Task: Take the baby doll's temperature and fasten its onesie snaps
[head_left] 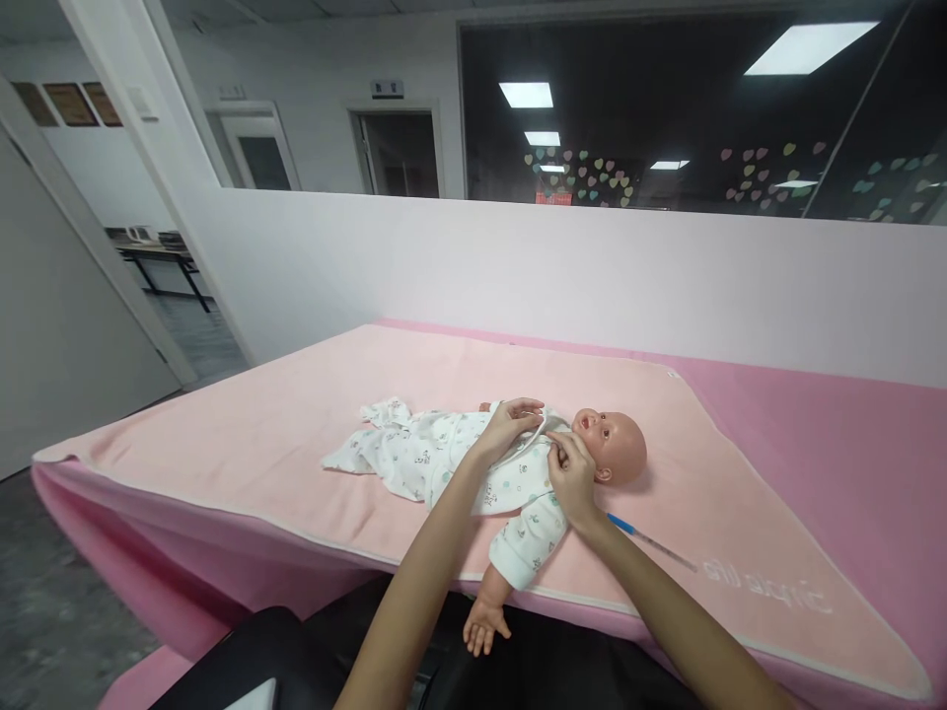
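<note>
A baby doll [619,447] lies on its back, head to the right, its bare head showing. It wears a white baby top [510,488] with a small print, and white printed trousers [414,449] reach to the left. Over the chest, my left hand [512,427] has its fingers bent around the front edge of the top. My right hand [572,475] pinches the cloth by the neckline, just below the doll's chin. The doll's near arm [488,606] hangs over the table's front edge, its palm open. The fingertips partly hide the gripped cloth.
A peach blanket [281,404] covers the table over a pink cloth [836,434]. Right of the doll lies a thin stick with a blue handle [621,524]. Behind stands a white partition [562,286] with windows above. A grey door [66,316] is at the left.
</note>
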Demonstrator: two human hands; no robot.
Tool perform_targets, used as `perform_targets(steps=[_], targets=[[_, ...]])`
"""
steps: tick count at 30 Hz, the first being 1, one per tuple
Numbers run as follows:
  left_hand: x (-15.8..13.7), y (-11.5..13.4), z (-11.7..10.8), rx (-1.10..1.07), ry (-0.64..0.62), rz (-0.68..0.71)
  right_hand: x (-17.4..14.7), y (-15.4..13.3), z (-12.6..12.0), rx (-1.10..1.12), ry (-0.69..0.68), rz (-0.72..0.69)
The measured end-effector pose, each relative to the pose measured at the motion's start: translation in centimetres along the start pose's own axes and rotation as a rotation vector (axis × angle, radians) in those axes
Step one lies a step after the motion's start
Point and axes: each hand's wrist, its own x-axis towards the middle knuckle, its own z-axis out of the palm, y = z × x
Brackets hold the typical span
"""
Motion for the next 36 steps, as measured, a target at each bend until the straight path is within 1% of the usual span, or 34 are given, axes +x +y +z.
perform_targets(steps=[2,4,7,11,15,17,21,23,25,29,32,36], targets=[[-0.1,0.0,-0.1,0.048,-0.081,0.017,0.0,-0.2,0.0,0.067,0.067,0.026],[-0.3,0.2,0.0,0.121,-0.165,0.02,0.1,-0.4,0.1,0.109,0.096,0.037],[-0.6,0.6,0.1,0.208,-0.214,0.026,0.2,-0.5,0.1,0.124,0.099,0.02],[-0.9,0.9,0.4,0.24,-0.224,0.04,0.3,-0.6,0.1,0.095,0.043,0.011],[-0.8,0.7,0.4,0.243,-0.194,0.047,0.3,-0.5,0.1,0.069,-0.032,0.034],[-0.6,0.5,0.3,0.234,-0.156,0.079,0.2,-0.4,0.1,0.05,-0.034,0.029],[-0.4,0.2,0.1,0.225,-0.012,0.168,0.1,-0.5,0.1,0.062,0.0,0.001],[-0.4,0.2,0.0,0.214,0.018,0.184,0.2,-0.6,0.0,0.087,0.012,-0.028],[-0.5,0.3,-0.1,0.2,-0.025,0.17,0.4,-0.8,0.0,0.096,0.027,-0.039],[-0.7,0.6,0.0,0.226,-0.17,0.119,1.0,-0.9,0.0,0.092,0.067,0.034],[-0.7,0.5,-0.1,0.228,-0.194,0.099,1.1,-0.7,0.0,0.079,0.031,0.044],[-0.5,0.2,-0.5,0.15,-0.204,0.059,0.8,-0.4,0.2,0.061,-0.003,0.039]])
